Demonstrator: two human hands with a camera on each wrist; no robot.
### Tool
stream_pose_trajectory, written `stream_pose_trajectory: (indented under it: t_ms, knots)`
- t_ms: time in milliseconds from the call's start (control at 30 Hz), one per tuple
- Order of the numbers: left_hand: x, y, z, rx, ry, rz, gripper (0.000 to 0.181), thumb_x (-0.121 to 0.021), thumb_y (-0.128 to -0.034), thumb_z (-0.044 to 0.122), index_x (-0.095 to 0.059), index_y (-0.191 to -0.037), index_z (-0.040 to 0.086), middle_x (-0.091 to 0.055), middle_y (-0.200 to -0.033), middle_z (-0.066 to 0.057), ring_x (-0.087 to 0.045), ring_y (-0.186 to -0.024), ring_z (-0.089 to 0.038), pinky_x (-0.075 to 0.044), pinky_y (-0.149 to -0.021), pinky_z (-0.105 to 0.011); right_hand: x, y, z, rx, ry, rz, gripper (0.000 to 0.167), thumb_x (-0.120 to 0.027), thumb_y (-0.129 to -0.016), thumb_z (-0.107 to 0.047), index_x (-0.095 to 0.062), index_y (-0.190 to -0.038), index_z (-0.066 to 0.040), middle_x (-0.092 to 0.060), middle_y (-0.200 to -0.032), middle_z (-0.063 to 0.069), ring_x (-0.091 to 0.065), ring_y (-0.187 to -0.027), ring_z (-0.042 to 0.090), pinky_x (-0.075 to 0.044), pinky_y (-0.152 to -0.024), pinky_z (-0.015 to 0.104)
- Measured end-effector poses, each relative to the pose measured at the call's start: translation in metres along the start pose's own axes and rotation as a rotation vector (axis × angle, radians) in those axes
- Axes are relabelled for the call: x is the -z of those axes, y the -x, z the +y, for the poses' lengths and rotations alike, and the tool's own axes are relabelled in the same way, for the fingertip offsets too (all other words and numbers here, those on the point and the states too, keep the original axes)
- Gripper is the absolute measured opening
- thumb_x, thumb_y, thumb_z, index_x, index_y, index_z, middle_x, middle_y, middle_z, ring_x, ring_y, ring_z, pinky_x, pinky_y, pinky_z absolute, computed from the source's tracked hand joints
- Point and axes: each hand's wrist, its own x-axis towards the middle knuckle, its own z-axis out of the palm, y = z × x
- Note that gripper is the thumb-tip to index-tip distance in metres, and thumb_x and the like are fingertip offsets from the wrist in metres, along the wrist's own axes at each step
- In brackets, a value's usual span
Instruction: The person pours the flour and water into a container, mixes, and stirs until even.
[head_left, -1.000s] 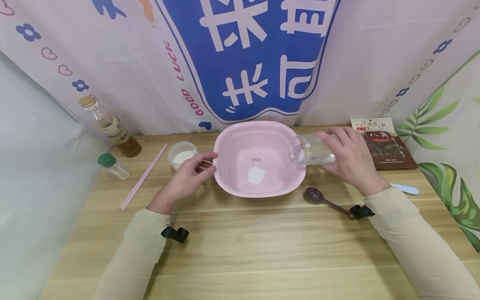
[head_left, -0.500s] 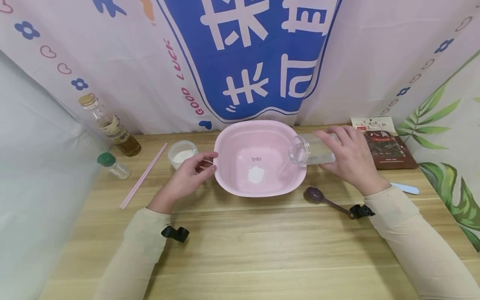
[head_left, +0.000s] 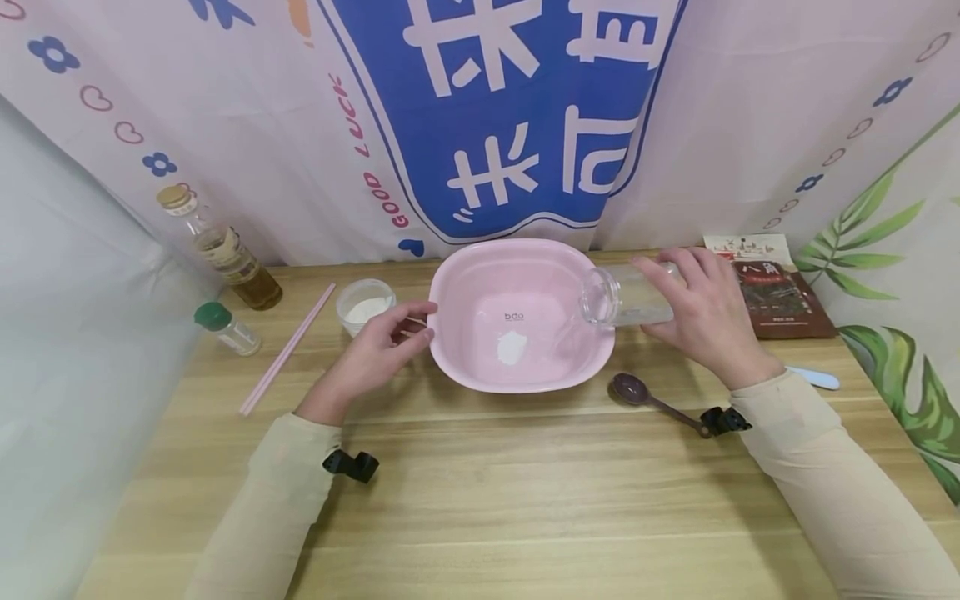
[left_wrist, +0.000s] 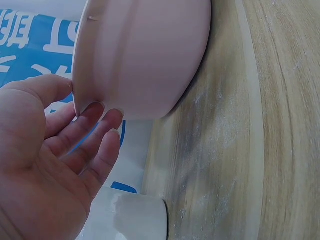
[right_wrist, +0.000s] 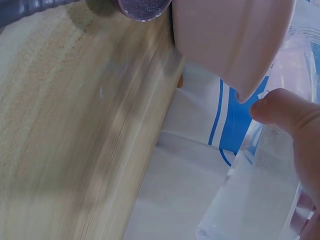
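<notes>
Gripping a transparent cylindrical jar, the fingers of the right hand held it tipped nearly sideways, mouth over the right rim of a pink rounded basin. The left hand pinched its left rim. White powder lay inside; a dark brown spoon lay near right on the wood-grain worktop.

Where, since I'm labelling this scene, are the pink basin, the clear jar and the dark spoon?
Pink basin (head_left: 513,273), head view, far inner wall.
Clear jar (head_left: 633,297), head view, side wall.
Dark spoon (head_left: 630,388), head view, bowl.
</notes>
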Motion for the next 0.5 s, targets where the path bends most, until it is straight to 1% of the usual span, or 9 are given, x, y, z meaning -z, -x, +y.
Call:
stream_pose_trajectory:
  t_ms: [500]
  knots:
    - [0.0000, -0.0011, -0.0016, 0.007, 0.004, -0.002, 0.045, -0.063, -0.1087, 0.014, -0.057, -0.151, 0.000, -0.069, -0.135, -0.024, -0.069, -0.120, -0.036, -0.056, -0.103, -0.047, 0.0039, -0.0006, 0.0019, 0.007, 0.001, 0.009, 0.095, -0.101, -0.063, -0.015, -0.058, -0.147, -0.017, -0.060, -0.132, 0.025, -0.052, -0.116, 0.053, -0.045, -0.100, 0.067]
